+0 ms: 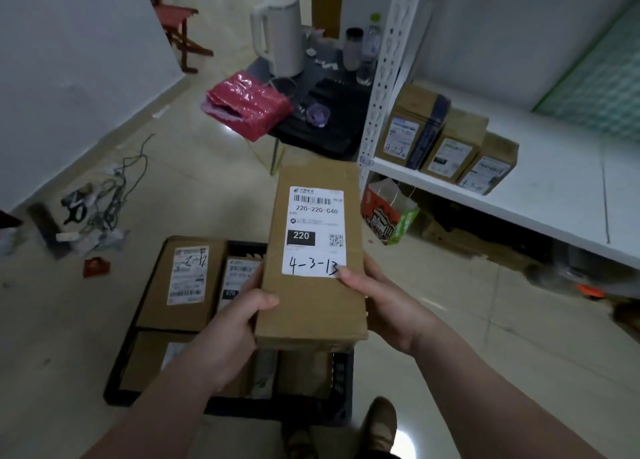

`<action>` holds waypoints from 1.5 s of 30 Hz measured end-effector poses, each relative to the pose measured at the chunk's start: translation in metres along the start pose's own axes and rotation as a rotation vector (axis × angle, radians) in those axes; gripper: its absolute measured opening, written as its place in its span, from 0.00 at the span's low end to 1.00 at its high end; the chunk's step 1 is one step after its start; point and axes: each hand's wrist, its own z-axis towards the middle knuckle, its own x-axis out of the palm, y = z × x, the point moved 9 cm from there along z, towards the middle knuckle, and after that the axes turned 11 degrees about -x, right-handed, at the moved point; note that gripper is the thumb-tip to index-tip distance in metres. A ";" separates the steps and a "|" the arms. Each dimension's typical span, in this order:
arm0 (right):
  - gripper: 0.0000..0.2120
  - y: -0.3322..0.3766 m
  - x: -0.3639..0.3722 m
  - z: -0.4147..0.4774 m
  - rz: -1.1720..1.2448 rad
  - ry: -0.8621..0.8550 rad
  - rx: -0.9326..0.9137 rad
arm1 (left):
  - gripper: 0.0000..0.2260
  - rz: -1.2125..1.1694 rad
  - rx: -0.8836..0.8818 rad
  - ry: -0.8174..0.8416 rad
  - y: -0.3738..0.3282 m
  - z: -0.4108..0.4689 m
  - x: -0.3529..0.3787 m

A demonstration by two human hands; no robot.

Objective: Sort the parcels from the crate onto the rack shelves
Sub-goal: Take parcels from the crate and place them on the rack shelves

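Note:
I hold a long brown cardboard parcel [313, 306] above the crate, its white label marked "4-3-13" facing up. My left hand [232, 327] grips its near left edge and my right hand [377, 306] grips its near right edge, thumb on the label. Below sits the black crate [341, 382] on the floor with several brown parcels inside, one [183, 278] at its far left corner. The white rack shelf [554, 188] stands to the right, carrying three upright brown parcels [446, 143] near its left post.
A white perforated rack post [384, 70] rises beside the shelf. Behind it a black low table [329, 129] holds a white kettle [277, 39], a red bag [247, 103] and bottles. Cables [104, 195] litter the floor at left. A paper bag [388, 212] stands under the shelf.

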 end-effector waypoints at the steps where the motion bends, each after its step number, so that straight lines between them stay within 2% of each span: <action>1: 0.35 0.013 0.002 0.000 0.016 0.000 -0.036 | 0.32 0.033 0.030 0.022 -0.012 -0.004 0.006; 6: 0.41 0.061 -0.004 -0.010 0.057 -0.057 -0.166 | 0.41 0.217 0.103 0.077 -0.060 -0.019 0.034; 9: 0.45 0.078 -0.014 -0.023 0.055 -0.131 -0.232 | 0.42 0.306 0.119 0.114 -0.076 -0.022 0.055; 13: 0.48 0.088 -0.026 -0.043 0.041 -0.191 -0.291 | 0.36 0.339 0.142 0.120 -0.089 -0.017 0.081; 15: 0.48 0.089 -0.036 -0.054 0.040 -0.222 -0.312 | 0.35 0.362 0.138 0.139 -0.089 -0.013 0.094; 18: 0.46 0.085 -0.056 -0.071 0.044 -0.266 -0.324 | 0.39 0.407 0.116 0.183 -0.081 -0.004 0.113; 21: 0.45 0.073 -0.076 -0.087 0.044 -0.297 -0.272 | 0.41 0.400 0.096 0.192 -0.072 0.004 0.133; 23: 0.40 0.066 -0.086 -0.094 0.053 -0.288 -0.227 | 0.41 0.392 0.084 0.187 -0.067 0.008 0.145; 26: 0.34 0.058 -0.101 -0.100 0.062 -0.269 -0.154 | 0.39 0.389 0.073 0.183 -0.065 0.014 0.163; 31: 0.32 0.050 -0.141 -0.113 0.033 -0.247 -0.057 | 0.31 0.384 0.070 0.197 -0.061 0.026 0.211; 35: 0.32 0.053 -0.197 -0.133 0.054 -0.245 -0.034 | 0.29 0.405 0.082 0.205 -0.048 0.040 0.272; 42: 0.35 0.073 -0.329 -0.185 0.022 -0.362 -0.050 | 0.20 0.445 0.109 0.169 -0.014 0.077 0.401; 45: 0.44 0.074 -0.382 -0.208 0.029 -0.452 -0.053 | 0.16 0.493 0.082 0.106 0.009 0.091 0.439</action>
